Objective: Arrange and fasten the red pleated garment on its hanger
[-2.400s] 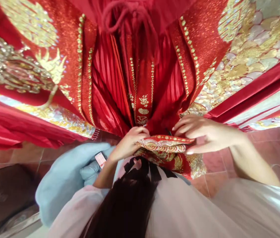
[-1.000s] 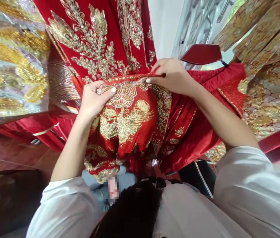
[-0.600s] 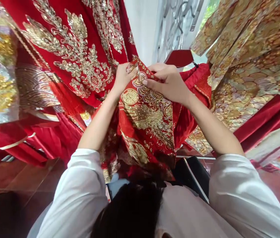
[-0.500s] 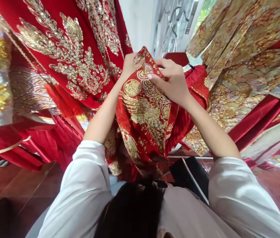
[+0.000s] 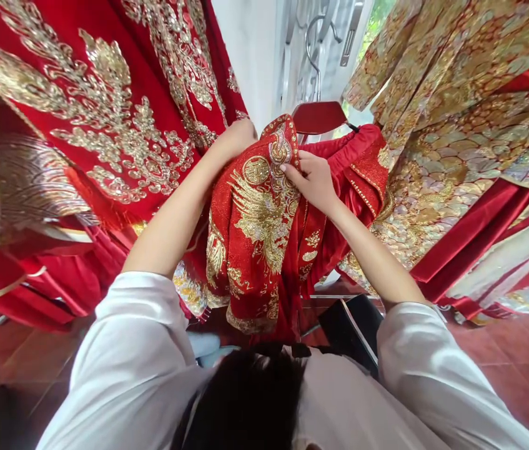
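Observation:
A red jacket with gold embroidery and a beaded collar edge hangs on a dark red hanger. The hanger's metal hook rises in front of the white door. My right hand pinches the jacket's front edge just below the collar, thumb on the outside. At the jacket's shoulder on the left, my left hand reaches over the cloth, its fingers hidden behind it. The jacket's other half drapes from the hanger's right side, its red lining showing.
A red gown with gold sequins hangs close on the left. Gold scale-patterned garments fill the right side. Behind the hanger is a white door with metal scrollwork. A black box-like object stands on the red tiled floor.
The raised collar has come down and the jacket front now spreads over the hanger's left side. My left hand has slid outward to the shoulder; my right hand has moved slightly lower.

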Demonstrator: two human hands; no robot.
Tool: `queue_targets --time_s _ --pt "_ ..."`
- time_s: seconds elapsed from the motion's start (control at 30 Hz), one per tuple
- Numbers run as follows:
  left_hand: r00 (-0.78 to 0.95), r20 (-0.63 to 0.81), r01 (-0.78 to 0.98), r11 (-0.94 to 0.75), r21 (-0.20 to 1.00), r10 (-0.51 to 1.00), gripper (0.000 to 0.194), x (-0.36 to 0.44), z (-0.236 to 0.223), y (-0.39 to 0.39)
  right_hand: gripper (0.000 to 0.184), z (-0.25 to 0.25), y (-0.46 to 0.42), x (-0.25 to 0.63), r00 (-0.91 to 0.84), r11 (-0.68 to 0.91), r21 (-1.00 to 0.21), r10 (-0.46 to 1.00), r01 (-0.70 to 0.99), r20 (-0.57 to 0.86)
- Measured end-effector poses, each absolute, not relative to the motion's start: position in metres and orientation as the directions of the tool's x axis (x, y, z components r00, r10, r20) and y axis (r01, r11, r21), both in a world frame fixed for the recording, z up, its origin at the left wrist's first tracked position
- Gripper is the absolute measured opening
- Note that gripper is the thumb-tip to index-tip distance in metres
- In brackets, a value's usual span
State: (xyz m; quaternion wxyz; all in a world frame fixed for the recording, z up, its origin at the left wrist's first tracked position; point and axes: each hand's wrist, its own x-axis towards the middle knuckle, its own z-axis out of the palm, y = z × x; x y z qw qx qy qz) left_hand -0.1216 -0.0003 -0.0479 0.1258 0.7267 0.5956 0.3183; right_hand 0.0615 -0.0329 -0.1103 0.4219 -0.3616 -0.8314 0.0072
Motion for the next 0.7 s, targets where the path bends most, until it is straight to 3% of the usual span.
queue_targets --time_s 0.07,0.17,0.23,0.3,0.4,0.47,0.53,0.63,0.7 --pt "0.082 0.208 0.780 -0.193 0.595 0.975 0.035 -0.121 -0.039 -0.010 0.036 -0.110 -0.034 0.061 -0.395 0.735 -0.320 0.617 0.597 0.681" --pt "0.052 0.181 0.689 -0.167 0.705 0.982 0.040 -0.111 -0.027 -0.019 0.030 -0.113 -0.036 0.060 -0.405 0.752 -0.322 0.603 0.575 0.688" --pt "0.124 0.168 0.594 -0.208 0.777 0.978 0.048 -0.098 -0.019 -0.022 0.027 -0.116 -0.038 0.057 -0.411 0.770 -0.315 0.583 0.555 0.701" --pt "0.198 0.209 0.554 -0.286 0.782 0.958 0.046 -0.082 -0.013 -0.022 0.029 -0.120 -0.040 0.053 -0.416 0.779 -0.300 0.568 0.551 0.710" --pt "0.178 0.264 0.619 -0.316 0.719 0.948 0.037 -0.063 -0.009 -0.019 0.032 -0.119 -0.043 0.055 -0.431 0.776 -0.258 0.557 0.576 0.710" --pt "0.196 0.234 0.568 -0.305 0.765 0.952 0.029 -0.058 -0.010 -0.014 0.032 -0.110 -0.043 0.066 -0.419 0.768 -0.232 0.545 0.597 0.726" --pt "0.276 0.216 0.430 -0.321 0.844 0.937 0.019 -0.059 -0.014 -0.009 0.031 -0.095 -0.037 0.087 -0.313 0.741 -0.227 0.512 0.632 0.800" --pt "0.319 0.191 0.329 -0.297 0.896 0.928 0.021 -0.064 -0.015 -0.002 0.034 -0.066 -0.017 0.124 -0.074 0.664 -0.268 0.439 0.698 0.895" --pt "0.296 0.140 0.331 -0.239 0.913 0.945 0.024 -0.064 -0.012 0.000 0.034 -0.051 -0.003 0.142 -0.046 0.594 -0.320 0.517 0.738 0.855"
